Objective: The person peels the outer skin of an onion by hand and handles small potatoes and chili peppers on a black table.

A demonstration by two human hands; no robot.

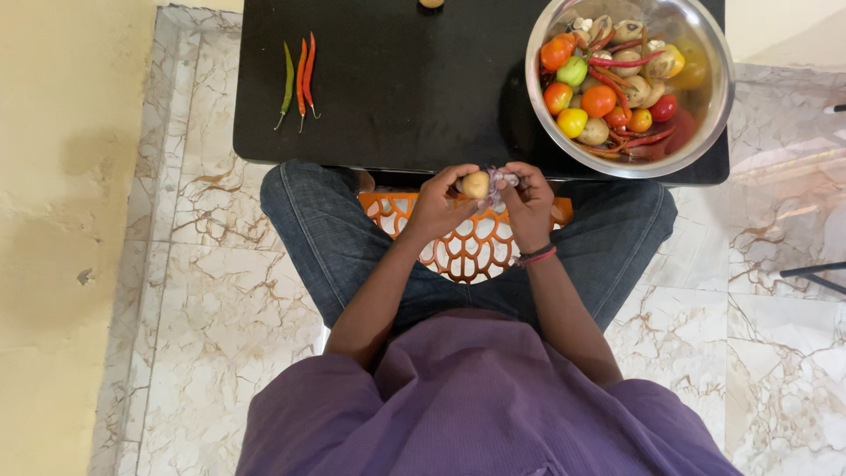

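The floor (220, 264) is pale marble with brown veins, and a plain cream wall (62, 220) runs down one side. A low black table (397, 88) stands on the floor, in front of a person in a purple top and blue jeans. The person sits on an orange stool (467, 247) with a pattern of holes in it. On the table's far corner is a shiny metal bowl (716, 106), and part of it hangs over the table edge. The bowl is full of small red, orange, yellow and green tomatoes, some pale round potatoes and long red chillies. Three thin chillies (300, 79), one green and two red, lie side by side on the other end of the table, well away from the bowl. Just past the near table edge, above the stool, the left hand (438, 204) curls around a small pale potato (476, 184). The right hand (529, 204) pinches a small purplish thing (502, 177) touching the potato; what it is cannot be told.
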